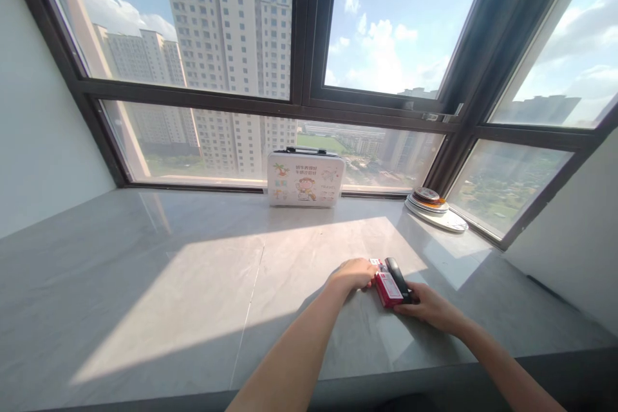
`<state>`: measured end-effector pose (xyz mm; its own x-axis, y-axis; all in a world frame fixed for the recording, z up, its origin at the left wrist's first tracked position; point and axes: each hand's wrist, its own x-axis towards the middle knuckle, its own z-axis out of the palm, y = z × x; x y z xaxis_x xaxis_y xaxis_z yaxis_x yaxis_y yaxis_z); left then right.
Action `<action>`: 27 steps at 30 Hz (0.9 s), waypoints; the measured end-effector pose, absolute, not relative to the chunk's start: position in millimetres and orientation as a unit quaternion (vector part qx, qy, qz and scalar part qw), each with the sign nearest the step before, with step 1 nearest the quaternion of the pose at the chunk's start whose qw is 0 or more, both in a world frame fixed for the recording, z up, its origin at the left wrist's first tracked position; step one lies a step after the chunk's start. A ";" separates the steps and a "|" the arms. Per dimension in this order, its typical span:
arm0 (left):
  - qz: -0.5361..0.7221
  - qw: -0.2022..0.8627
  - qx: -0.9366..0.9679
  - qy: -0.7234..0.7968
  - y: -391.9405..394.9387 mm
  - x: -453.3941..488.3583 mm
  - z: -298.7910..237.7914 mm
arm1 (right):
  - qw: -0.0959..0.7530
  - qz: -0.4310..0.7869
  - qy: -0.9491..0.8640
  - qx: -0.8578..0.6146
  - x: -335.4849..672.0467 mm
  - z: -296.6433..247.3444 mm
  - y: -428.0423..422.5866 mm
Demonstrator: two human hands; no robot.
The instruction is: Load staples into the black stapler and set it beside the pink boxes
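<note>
A red box with a white label lies on the grey marble sill, with a black stapler close along its right side. Just beyond the box is a smaller red-and-white item, partly covered, whose kind I cannot make out. My left hand is closed at the left side of the red box, its fingertips curled and partly hidden. From the right, my right hand grips the near end of the stapler, its thumb reaching to the lower corner of the red box.
By the window stands a white case with cartoon prints and a black handle. Stacked round plates or lids lie in the right corner. Dark window frames bound the sill, and a wall rises at right.
</note>
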<state>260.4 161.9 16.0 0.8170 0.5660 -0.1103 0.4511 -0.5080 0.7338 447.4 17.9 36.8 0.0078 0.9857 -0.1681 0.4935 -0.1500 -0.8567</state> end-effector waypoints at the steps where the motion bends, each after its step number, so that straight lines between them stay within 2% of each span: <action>1: 0.072 0.393 0.866 0.302 160.2 266.1 15.3 | 0.292 0.400 -0.576 -0.650 449.6 39.7 16.6; 3: 0.075 0.374 0.864 0.329 155.8 272.6 14.6 | 0.275 0.396 -0.579 -0.657 451.9 43.3 15.0; 9: 0.120 0.319 0.854 0.392 151.8 241.4 12.7 | 0.314 0.383 -0.533 -0.686 475.3 24.8 1.0; 12: 0.151 0.282 0.844 0.430 164.3 196.8 12.7 | 0.321 0.326 -0.547 -0.701 492.3 9.4 -19.9; 15: 0.181 0.239 0.838 0.456 178.7 148.2 12.6 | 0.269 0.244 -0.580 -0.729 489.1 -3.3 -43.6; 18: 0.206 0.180 0.832 0.482 184.2 108.1 7.6 | 0.210 0.164 -0.586 -0.765 456.4 -13.6 -58.3; 20: 0.211 0.142 0.826 0.502 182.3 87.1 1.1 | 0.198 0.146 -0.598 -0.763 422.8 -18.3 -58.9; 27: 0.188 0.062 0.824 0.531 160.5 42.1 -19.7 | 0.253 0.164 -0.682 -0.667 310.1 -8.0 -10.9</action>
<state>42.1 160.5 -19.7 0.3649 0.8986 0.2435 0.8522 -0.4277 0.3015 310.1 -10.9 -8.0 0.0166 0.9919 0.1259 0.8256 0.0574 -0.5613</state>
